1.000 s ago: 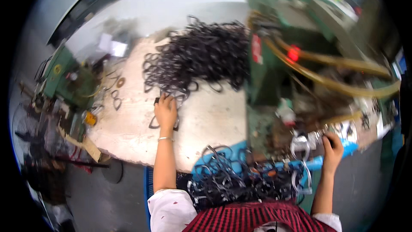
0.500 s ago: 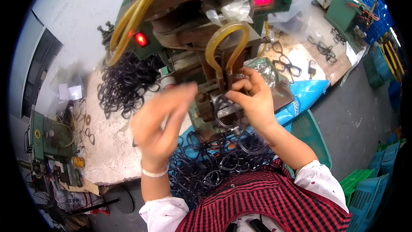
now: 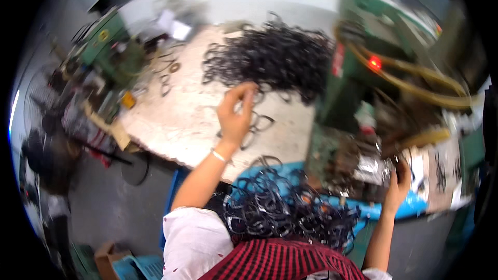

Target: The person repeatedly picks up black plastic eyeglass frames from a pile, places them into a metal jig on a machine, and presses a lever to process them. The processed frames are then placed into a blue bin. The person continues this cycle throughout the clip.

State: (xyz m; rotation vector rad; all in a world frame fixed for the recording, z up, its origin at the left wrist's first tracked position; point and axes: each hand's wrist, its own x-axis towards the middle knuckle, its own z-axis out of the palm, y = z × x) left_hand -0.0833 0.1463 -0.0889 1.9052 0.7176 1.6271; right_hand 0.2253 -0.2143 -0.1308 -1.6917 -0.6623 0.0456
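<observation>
- The left hand (image 3: 236, 119) reaches out over the pale surface (image 3: 176, 119), fingers (image 3: 248, 96) drawn together, seemingly pinched on a dark spectacle frame (image 3: 259, 123) — blur hides the contact itself.
- That frame lies flat just right of the palm, its long axis running roughly left to right; the heap of black frames (image 3: 275, 59) sits just beyond the fingertips.
- The right hand (image 3: 397, 189) is well apart, at the green machine (image 3: 358, 88) — whether it is closed or open cannot be told.

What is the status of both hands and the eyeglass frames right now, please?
Left hand over loose black frame on worktable, grip unclear. Right hand at green machine, blurred. Frame pile just beyond; nothing blocking.
</observation>
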